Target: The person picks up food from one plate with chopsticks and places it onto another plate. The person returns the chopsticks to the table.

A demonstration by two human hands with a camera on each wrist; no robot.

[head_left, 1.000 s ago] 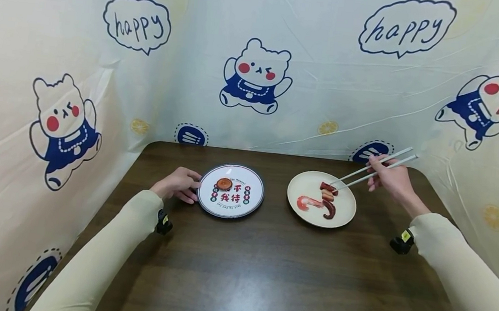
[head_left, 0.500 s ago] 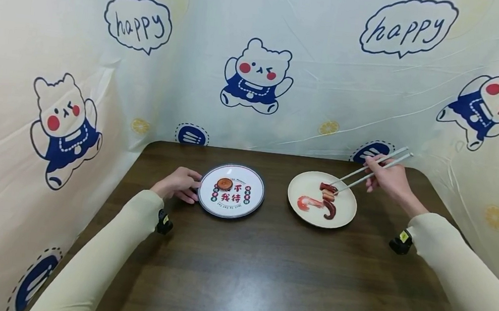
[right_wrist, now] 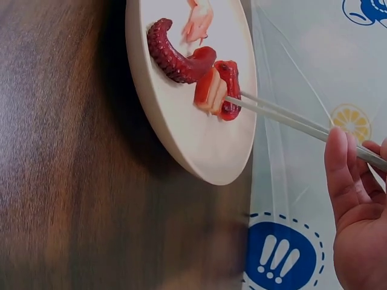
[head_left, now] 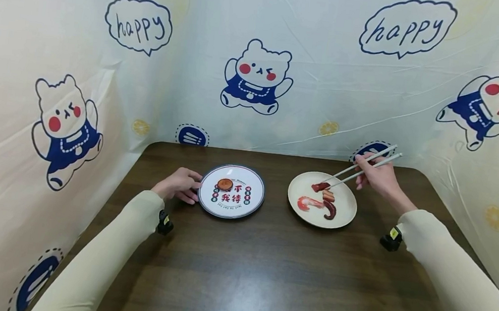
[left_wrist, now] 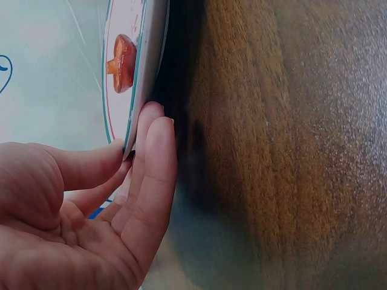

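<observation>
Chopsticks point(right_wrist: 308, 129) pinched in R hand point(head_left: 379, 178); R-wrist cam crops hand & upper stick ends, cuts off shrimp point(right_wrist: 198, 23). Tips straddle red meat point(right_wrist: 228, 74) on cream plate point(right_wrist: 199, 151); I can't tell if lifted. In head view sticks slant, tips down-left; meat's long axis approx left-right. L hand point(head_left: 178, 183) pinches rim of white plate point(head_left: 231, 211), thumb on top; plate partly out of L-wrist frame.

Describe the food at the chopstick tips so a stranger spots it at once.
On the table, find the cream plate. There, chopsticks in the right hand reach a short red piece. Unlike the curled tentacle, it is nearly straight; unlike the layered block beside it, it shows no pale stripes.
</observation>
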